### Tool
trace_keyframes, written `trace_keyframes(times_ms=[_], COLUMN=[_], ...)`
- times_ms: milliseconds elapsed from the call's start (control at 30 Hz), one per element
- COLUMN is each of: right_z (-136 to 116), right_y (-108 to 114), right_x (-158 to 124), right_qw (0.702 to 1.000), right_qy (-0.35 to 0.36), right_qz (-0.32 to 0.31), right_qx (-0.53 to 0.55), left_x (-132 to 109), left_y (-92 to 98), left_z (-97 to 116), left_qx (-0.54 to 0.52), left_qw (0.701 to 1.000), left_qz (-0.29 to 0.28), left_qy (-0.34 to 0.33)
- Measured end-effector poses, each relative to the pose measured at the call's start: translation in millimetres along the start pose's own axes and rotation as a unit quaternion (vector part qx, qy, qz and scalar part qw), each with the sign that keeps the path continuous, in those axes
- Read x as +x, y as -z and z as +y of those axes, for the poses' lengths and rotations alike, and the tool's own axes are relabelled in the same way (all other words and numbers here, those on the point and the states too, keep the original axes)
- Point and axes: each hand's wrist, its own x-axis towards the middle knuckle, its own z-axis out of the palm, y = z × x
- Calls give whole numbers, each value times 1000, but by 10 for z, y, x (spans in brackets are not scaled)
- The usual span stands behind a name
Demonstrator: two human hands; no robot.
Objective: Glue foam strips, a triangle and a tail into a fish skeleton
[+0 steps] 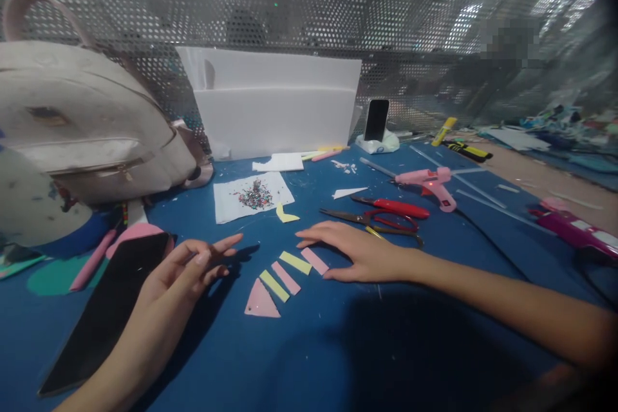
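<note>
Several cut foam or card pieces lie fanned in a curved row on the blue table: a pink triangle-like piece [261,300] with a dark dot, a yellow strip [275,286], a pink strip [286,277], another yellow strip [295,262] and a pink end strip [315,261]. My right hand [352,251] rests at that end strip, thumb and fingers apart around it; whether it touches the strip I cannot tell. To the left, my left hand [186,270] hovers with its index finger stretched out and the others loosely bent, holding nothing. A yellow V-shaped piece [286,214] lies beyond the row.
Behind my right hand are scissors [347,215], red-handled pliers [400,207] and a pink glue gun [429,181]. White paper [226,203] bears glittery bits. A dark phone-like slab [111,302] lies left, near a backpack [87,116]. White boards [277,119] stand at the back.
</note>
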Motion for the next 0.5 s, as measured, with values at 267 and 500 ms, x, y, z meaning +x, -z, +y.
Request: trace_keyframes(times_ms=[267,500], right_z=[35,61], right_y=[-21,-43], right_x=[-116,-154], right_qw=[996,995], right_qy=[-74,-87], right_qz=[32,41], right_qx=[-24,7], left_x=[3,27], left_y=[-21,67], left_z=[10,-108], left_qx=[14,46], left_qw=[999,996], left_qz=[21,60], left_qy=[33,54])
